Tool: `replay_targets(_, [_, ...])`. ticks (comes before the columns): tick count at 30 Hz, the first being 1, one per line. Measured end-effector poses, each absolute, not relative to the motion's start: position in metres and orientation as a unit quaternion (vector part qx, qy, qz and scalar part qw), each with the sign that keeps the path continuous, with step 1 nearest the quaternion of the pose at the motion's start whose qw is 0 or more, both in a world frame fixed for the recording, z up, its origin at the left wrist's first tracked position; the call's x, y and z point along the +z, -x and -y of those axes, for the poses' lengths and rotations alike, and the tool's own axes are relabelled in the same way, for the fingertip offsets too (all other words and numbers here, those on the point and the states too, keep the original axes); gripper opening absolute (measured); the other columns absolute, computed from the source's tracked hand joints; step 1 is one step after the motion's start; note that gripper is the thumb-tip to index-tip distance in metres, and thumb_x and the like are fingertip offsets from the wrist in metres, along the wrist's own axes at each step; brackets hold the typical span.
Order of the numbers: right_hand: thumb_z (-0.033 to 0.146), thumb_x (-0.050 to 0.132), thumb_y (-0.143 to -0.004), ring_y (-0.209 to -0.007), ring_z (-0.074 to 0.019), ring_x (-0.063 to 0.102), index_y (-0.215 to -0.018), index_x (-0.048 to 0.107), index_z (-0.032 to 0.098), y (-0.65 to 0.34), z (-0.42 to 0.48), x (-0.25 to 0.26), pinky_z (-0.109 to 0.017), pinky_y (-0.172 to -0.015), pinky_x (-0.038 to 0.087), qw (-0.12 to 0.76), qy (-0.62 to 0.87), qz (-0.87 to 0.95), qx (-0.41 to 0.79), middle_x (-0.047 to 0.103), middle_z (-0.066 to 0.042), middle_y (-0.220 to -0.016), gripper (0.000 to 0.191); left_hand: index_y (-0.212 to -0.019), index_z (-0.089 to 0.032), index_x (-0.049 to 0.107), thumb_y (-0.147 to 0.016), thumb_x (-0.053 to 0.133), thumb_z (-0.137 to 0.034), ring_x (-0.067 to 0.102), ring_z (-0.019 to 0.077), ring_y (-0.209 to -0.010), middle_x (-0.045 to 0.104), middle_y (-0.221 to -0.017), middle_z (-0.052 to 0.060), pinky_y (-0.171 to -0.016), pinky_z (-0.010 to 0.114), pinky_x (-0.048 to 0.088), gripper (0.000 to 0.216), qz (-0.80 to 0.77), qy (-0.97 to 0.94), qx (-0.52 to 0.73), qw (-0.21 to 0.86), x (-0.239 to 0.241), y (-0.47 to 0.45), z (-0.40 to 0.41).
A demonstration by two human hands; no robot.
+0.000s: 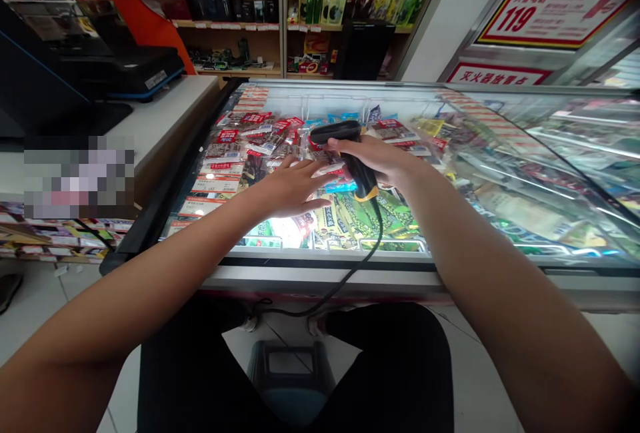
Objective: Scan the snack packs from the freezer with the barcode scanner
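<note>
My right hand (pixel 385 160) is wrapped round the handle of a black barcode scanner (pixel 345 146) with a yellow band, its head pointing left over the glass lid (pixel 500 173) of a chest freezer. The scanner's black cable (pixel 370 246) runs down over the freezer's front edge toward the floor. My left hand (pixel 293 186) lies flat on the glass with fingers stretched out, just left of the scanner and holding nothing. Under the glass lie several packaged ice creams (pixel 250 140) in red, white and green wrappers.
A checkout counter (pixel 165 120) with a black till (pixel 100 66) stands at left; another person in an orange top (pixel 145 20) works behind it. Shelves of goods (pixel 350 0) line the back wall. A red and yellow sign (pixel 555 3) hangs upper right. A stool (pixel 290 380) sits between my legs.
</note>
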State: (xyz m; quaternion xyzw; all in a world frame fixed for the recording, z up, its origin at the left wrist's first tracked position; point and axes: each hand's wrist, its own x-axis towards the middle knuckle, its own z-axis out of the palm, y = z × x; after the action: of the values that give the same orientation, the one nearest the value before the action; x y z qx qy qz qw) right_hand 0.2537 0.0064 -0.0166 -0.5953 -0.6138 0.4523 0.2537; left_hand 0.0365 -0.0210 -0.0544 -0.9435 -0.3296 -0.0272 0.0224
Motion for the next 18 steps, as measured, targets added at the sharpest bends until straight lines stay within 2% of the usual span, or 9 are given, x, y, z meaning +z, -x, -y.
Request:
replay_targets(4, [0.067,0.076,-0.083,-0.088,-0.0320,0.071,-0.120,0.071,0.023,-0.258,-0.008,-0.015,-0.044,-0.070,0.064,0.293,0.600,0.586,0.459,0.073,-0.016,-0.097,0.058,-0.157,-0.027,0.051,-0.108,0.032,-0.058,0.036,0.0347,-0.157,0.041,-0.170,0.012,-0.126,0.061,0.024,0.061,0.372,0.927,-0.032,0.049,-0.058,-0.033,0.017])
replay_targets(7, [0.067,0.068,-0.088,-0.088,-0.0324,0.072,-0.114,0.075,0.021,-0.268,-0.006,-0.009,-0.046,-0.071,0.065,0.249,0.622,0.586,0.455,0.074,-0.017,-0.097,0.053,-0.155,-0.027,0.054,-0.108,0.032,-0.058,0.037,0.0332,-0.157,0.046,-0.166,0.012,-0.127,0.059,0.023,0.061,0.394,0.916,-0.041,0.062,-0.058,-0.030,0.014])
replay_targets(11, [0.068,0.066,-0.088,-0.078,-0.0275,0.069,-0.104,0.075,0.020,-0.275,-0.005,-0.008,-0.043,-0.065,0.063,0.212,0.605,0.583,0.498,0.074,-0.016,-0.093,0.052,-0.154,-0.026,0.054,-0.107,0.034,-0.057,0.042,0.0329,-0.153,0.051,-0.162,0.012,-0.127,0.058,0.026,0.059,0.402,0.911,-0.054,0.067,-0.058,-0.028,0.013])
replay_targets(18, [0.061,0.075,-0.086,-0.063,-0.0182,0.061,-0.097,0.070,0.021,-0.274,-0.006,-0.014,-0.032,-0.049,0.053,0.224,0.589,0.538,0.560,0.072,-0.010,-0.087,0.042,-0.156,-0.026,0.050,-0.107,0.035,-0.057,0.037,0.0363,-0.156,0.044,-0.167,0.014,-0.124,0.064,0.029,0.060,0.407,0.911,-0.046,0.051,-0.058,-0.026,0.012])
